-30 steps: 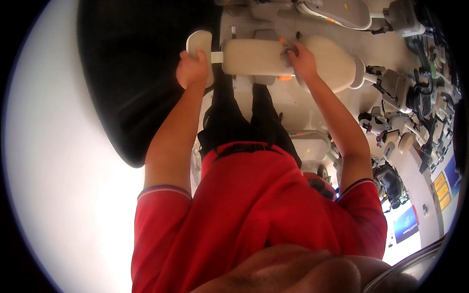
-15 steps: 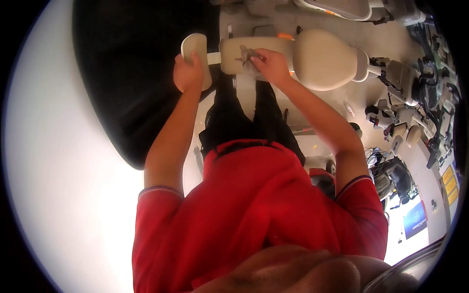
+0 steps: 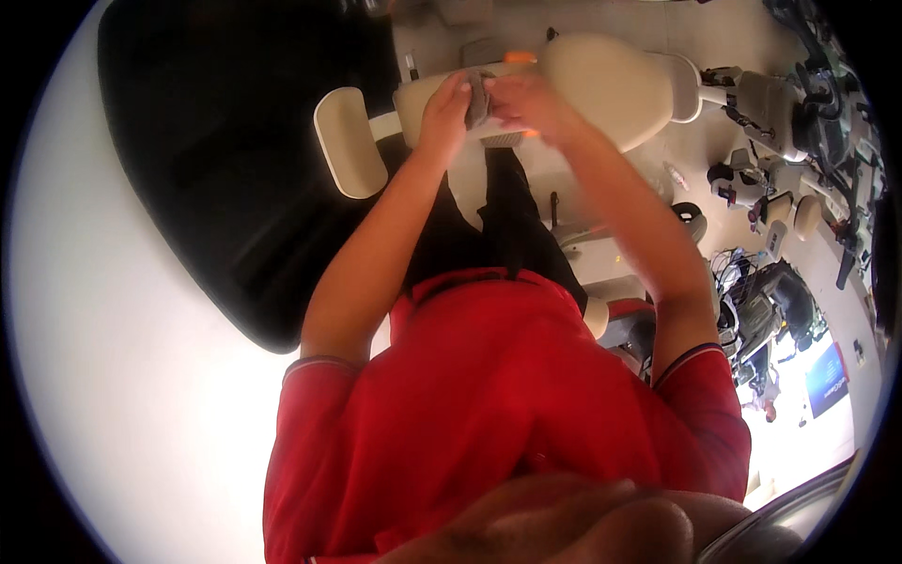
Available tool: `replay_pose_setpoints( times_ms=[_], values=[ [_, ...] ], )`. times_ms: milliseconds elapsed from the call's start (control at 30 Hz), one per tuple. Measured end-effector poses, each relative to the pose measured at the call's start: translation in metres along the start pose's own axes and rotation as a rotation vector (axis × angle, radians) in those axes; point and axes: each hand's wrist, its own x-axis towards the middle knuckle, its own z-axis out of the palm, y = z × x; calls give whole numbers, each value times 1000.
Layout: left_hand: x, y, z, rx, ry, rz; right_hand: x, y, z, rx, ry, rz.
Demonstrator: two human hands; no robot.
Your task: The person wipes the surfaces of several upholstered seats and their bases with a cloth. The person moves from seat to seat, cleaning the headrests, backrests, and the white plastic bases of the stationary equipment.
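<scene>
A crumpled grey cloth (image 3: 478, 100) is between my two hands, above a beige padded bench. My left hand (image 3: 443, 111) is closed on its left side, thumb and fingers pressed to it. My right hand (image 3: 532, 101) is blurred, with its fingertips at the cloth's right edge. Below the hands is the long beige pad (image 3: 410, 105), partly covered by them. Left of it, a smaller beige pad with a pale rim (image 3: 351, 141) is joined by a short white bar (image 3: 384, 126). A large rounded beige cushion (image 3: 606, 89) adjoins on the right.
A big black panel or mat (image 3: 244, 141) fills the upper left, beside a bright white surface (image 3: 169, 423). Orange parts (image 3: 519, 57) show at the bench's edge. More beige and black machines (image 3: 770, 108) and tangled cables crowd the right side.
My left hand has left the small pad and moved right to the cloth. The cloth, earlier in my right hand alone, is now between both hands. The view has shifted slightly.
</scene>
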Motion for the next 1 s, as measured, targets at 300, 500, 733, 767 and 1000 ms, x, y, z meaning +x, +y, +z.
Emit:
replay_pose_setpoints(
  times_ms=[300,500,733,767,1000],
  values=[
    [77,77,-26,479,539,358,63,59,-164,-1092,1309,-437],
    [153,218,-101,899,601,832,57,65,-146,-1225,1236,-284],
    [195,318,-118,1535,655,1098,55,60,-140,-1261,1257,-233],
    [196,319,-122,1540,646,1094,53,60,-140,-1278,1256,-219],
    [198,266,-115,2435,352,981,54,61,-134,-1250,1254,-194]
  ],
)
